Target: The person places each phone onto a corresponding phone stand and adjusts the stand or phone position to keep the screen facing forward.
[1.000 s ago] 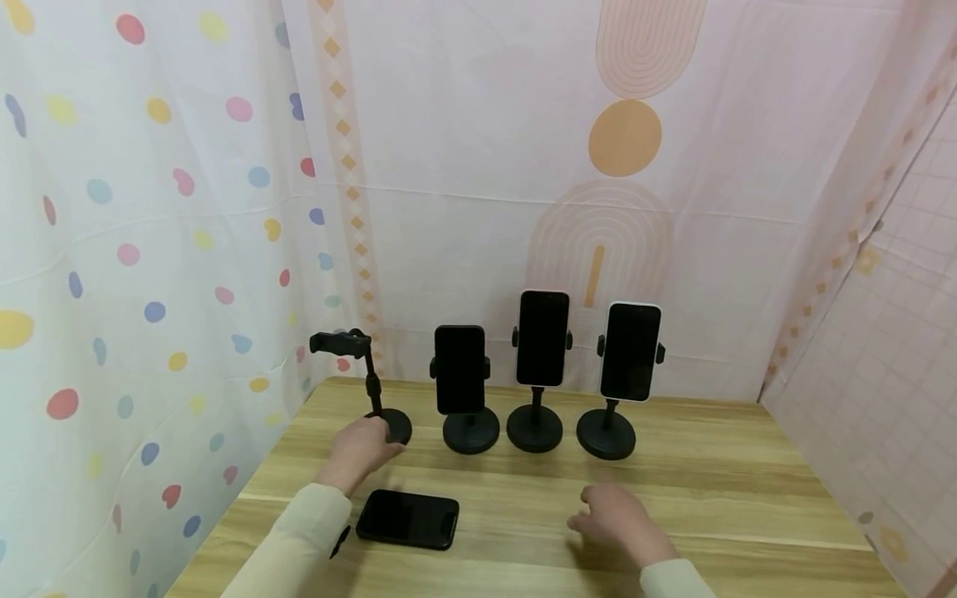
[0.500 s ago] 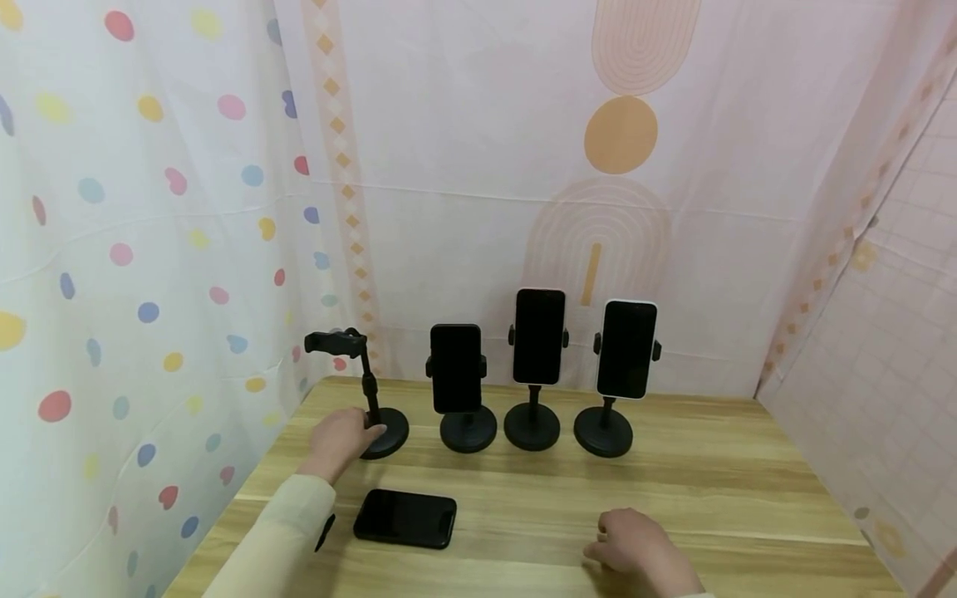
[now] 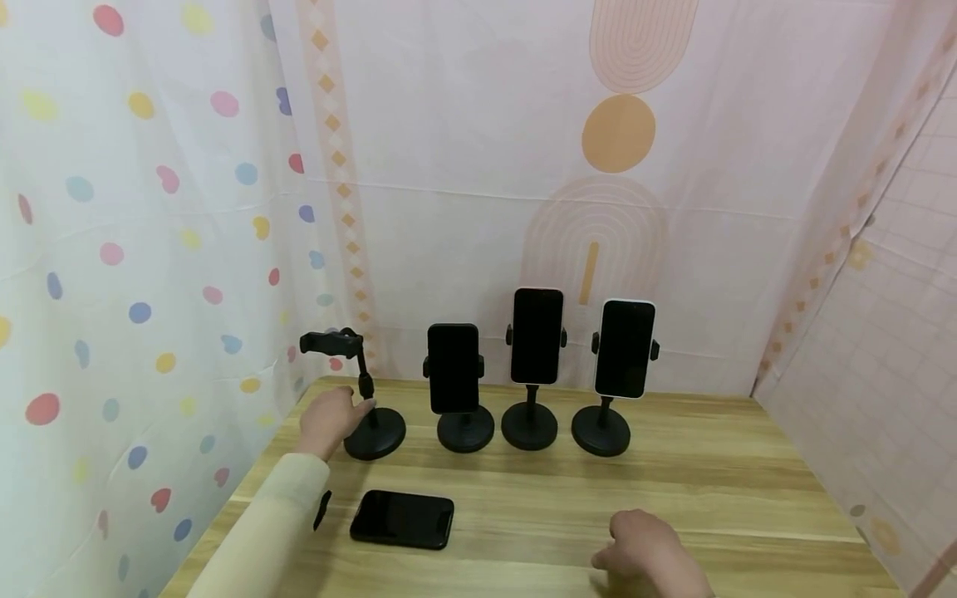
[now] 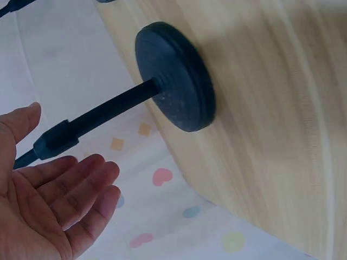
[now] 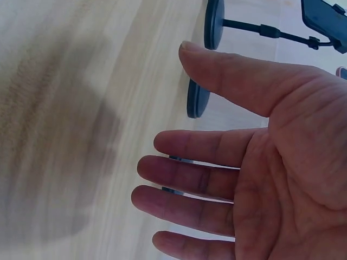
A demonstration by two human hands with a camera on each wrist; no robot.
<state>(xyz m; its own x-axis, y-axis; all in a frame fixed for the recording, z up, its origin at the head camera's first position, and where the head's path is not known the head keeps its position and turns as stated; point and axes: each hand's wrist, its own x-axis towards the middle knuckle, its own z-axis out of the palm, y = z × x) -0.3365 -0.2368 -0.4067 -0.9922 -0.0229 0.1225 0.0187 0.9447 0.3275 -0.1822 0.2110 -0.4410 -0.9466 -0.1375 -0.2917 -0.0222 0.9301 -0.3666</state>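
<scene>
At the left of the head view stands a black phone stand with a round base, a thin pole and an unoccupied clamp. My left hand is beside its pole. Seen from the left wrist, the pole runs between the thumb and the loosely bent fingers, which are not closed round it. A black phone lies flat on the table, nearer than the stand. My right hand hovers over the right front of the table, its fingers extended and holding nothing.
Three more stands in a row hold upright phones: a black phone, a white-edged phone and another white-edged phone. The wooden table meets a patterned curtain behind and at the sides.
My left hand has moved up and left, from the stand's base to beside its pole. My right hand has drawn back toward the front and slightly right.
</scene>
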